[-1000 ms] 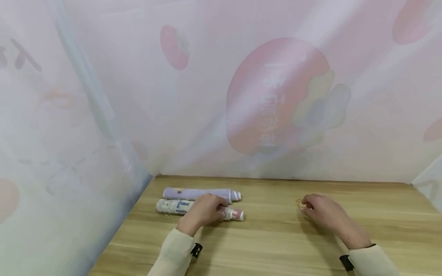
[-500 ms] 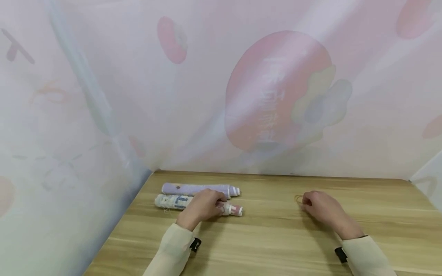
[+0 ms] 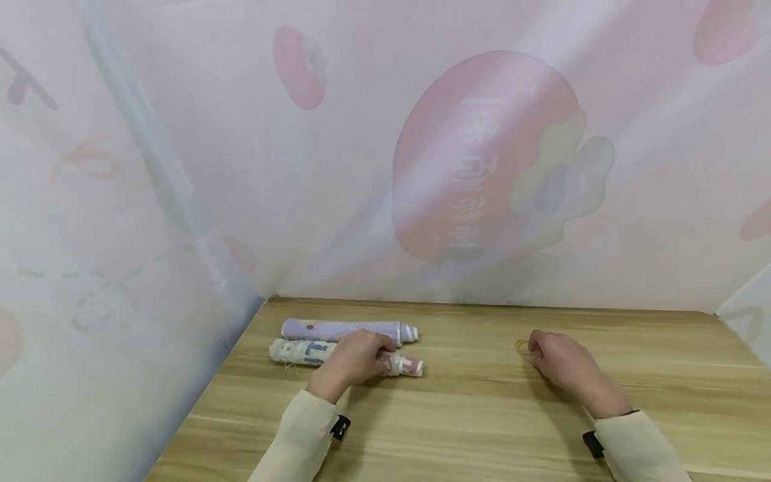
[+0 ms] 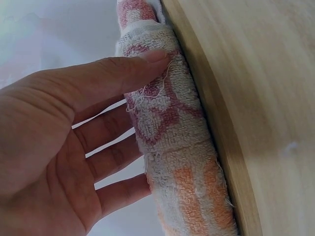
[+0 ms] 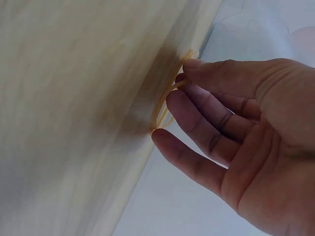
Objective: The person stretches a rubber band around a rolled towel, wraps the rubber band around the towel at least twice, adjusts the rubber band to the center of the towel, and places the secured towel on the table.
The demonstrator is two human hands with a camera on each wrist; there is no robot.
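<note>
Our left hand (image 3: 352, 361) curls around the nearer rolled towel (image 3: 301, 352) on the desk (image 3: 482, 415), while our right hand (image 3: 563, 365) pinches rubber bands (image 3: 521, 347) at its fingertips, likely next lifting one to bind the roll.

Count for you: two rolled towels on the wooden table (image 3: 482, 428), side by side at 10 o'clock. The near rolled towel (image 3: 301, 351) was white with pink and orange print, and the far rolled towel (image 3: 337, 329) was lilac. There was one bunch of rubber bands (image 3: 521, 348) at 1 o'clock; how many bands it held couldn't be told. You had two hands in view: left hand (image 3: 352, 361), right hand (image 3: 563, 365).
</note>
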